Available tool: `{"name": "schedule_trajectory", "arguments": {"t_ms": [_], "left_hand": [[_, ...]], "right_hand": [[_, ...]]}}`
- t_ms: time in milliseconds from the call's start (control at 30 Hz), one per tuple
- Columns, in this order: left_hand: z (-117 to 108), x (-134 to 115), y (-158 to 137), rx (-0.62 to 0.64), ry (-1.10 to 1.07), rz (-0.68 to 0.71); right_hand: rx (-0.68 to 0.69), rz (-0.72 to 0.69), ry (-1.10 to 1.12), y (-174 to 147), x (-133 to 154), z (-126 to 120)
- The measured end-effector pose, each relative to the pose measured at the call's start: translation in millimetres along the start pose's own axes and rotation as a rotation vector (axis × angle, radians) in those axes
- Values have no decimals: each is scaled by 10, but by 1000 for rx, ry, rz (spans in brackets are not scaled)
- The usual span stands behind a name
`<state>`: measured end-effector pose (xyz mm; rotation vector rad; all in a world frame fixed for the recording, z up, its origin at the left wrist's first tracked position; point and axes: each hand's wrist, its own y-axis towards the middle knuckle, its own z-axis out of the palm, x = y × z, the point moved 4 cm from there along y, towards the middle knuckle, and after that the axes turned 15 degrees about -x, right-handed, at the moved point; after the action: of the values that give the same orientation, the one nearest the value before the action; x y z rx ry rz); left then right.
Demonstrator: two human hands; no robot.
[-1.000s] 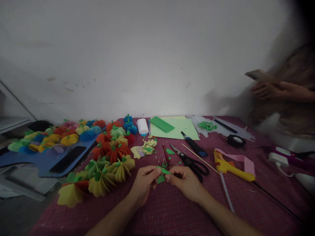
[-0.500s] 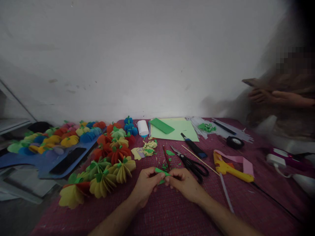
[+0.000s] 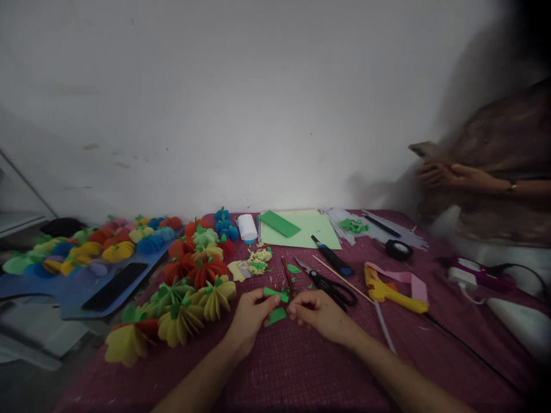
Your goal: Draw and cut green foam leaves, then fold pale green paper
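My left hand (image 3: 246, 322) pinches a folded piece of green paper (image 3: 276, 316) between thumb and fingers, one part above the thumb and one below. Close by on the right, my right hand (image 3: 322, 318) has its thumb and fingertips pressed together. Whatever sits in that pinch is too small to make out. Just beyond the hands lie a dark red pencil (image 3: 288, 281), a green paper leaf (image 3: 294, 268) and small green scraps. Black-handled scissors (image 3: 333, 291) rest beyond my right hand.
Paper pumpkins (image 3: 178, 321) crowd the left side, more on a blue board (image 3: 69, 298) with a black phone (image 3: 114, 285). Rightward are a utility knife (image 3: 333, 256), wooden stick (image 3: 344, 278), yellow glue gun (image 3: 396, 298), tape measure (image 3: 398, 250) and power strip (image 3: 482, 275). A person's hands (image 3: 456, 176) hold a phone.
My hands have moved slightly apart; the right fingertips have come off the green paper, which stays in my left hand. The view has shifted a little.
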<state>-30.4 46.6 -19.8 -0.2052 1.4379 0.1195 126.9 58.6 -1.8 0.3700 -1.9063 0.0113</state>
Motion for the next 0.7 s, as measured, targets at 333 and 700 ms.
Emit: {"name": "schedule_trajectory", "arguments": {"t_ms": [333,700], "left_hand": [[217,-166,19,-14,-30,0],[546,-178,38,86,17,58]], "right_hand": [[-331,-107,-172,-125,21,-665],[-315,-65,-86,-83,98,-436]]}}
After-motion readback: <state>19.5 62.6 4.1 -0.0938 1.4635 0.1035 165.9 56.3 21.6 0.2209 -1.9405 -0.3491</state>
